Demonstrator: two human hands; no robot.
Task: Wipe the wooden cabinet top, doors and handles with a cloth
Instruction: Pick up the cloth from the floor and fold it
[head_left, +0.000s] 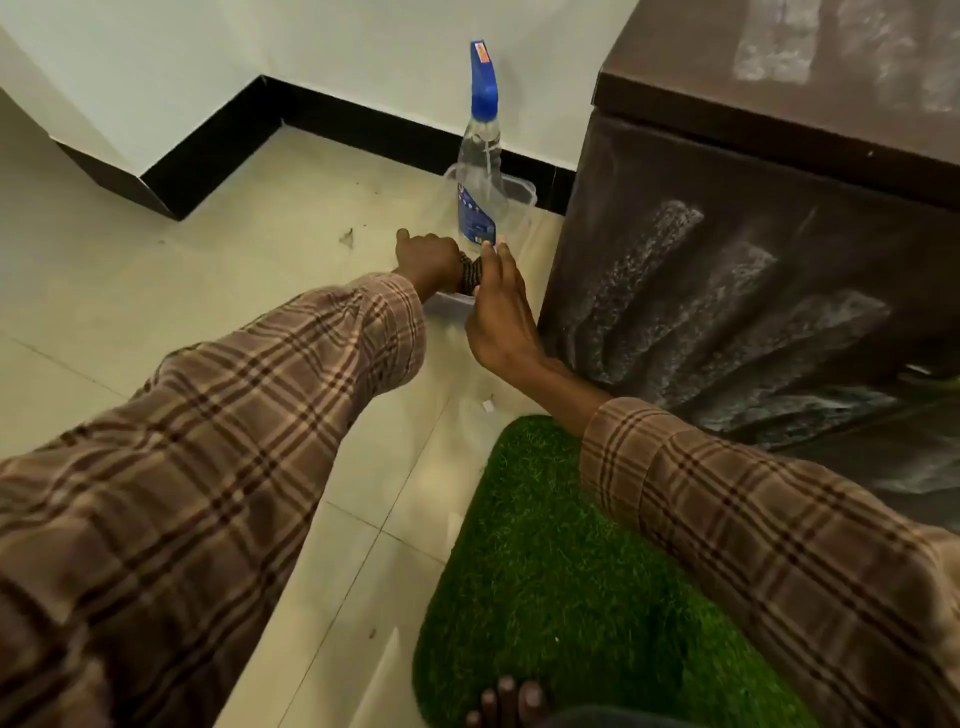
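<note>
The dark wooden cabinet (753, 270) fills the right side, with pale wet streaks on its side and top. Beside it on the floor stands a clear plastic container (514, 195). Over the container's near rim, both hands hold a small dark bunched cloth (470, 276) between them. My left hand (428, 259) is closed around the cloth's left end. On the right end, my right hand (498, 306) grips with its fingers reaching up toward the bottle. Most of the cloth is hidden by the hands.
A clear spray bottle with a blue nozzle (480, 156) stands upright in the container. A green grass-like mat (561, 587) lies in front of the cabinet, with toes (506, 704) at its near edge. Beige tiled floor (234, 260) meets a black skirting (322, 111) below white walls.
</note>
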